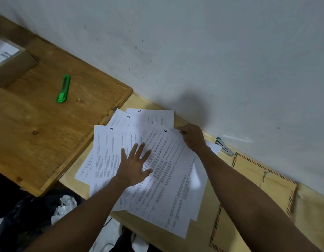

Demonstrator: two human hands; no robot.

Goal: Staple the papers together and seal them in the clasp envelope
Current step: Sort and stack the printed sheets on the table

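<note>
Several printed papers [168,171] lie fanned out on the light wooden table [204,231], with handwritten numbers at their top corners. My left hand [135,163] rests flat on the sheets with its fingers spread. My right hand [193,137] pinches the top corner of the sheet marked 5, near the wall. A silver stapler [224,146] lies against the wall to the right of that hand. The brown clasp envelope [257,190] with a striped border lies further right, partly under my right forearm.
A darker wooden board [48,124] adjoins the table on the left and carries a green utility knife [63,89] and a cardboard box [12,64]. A black bin bag with crumpled paper [39,215] sits below the table edge. The wall [194,51] runs along the back.
</note>
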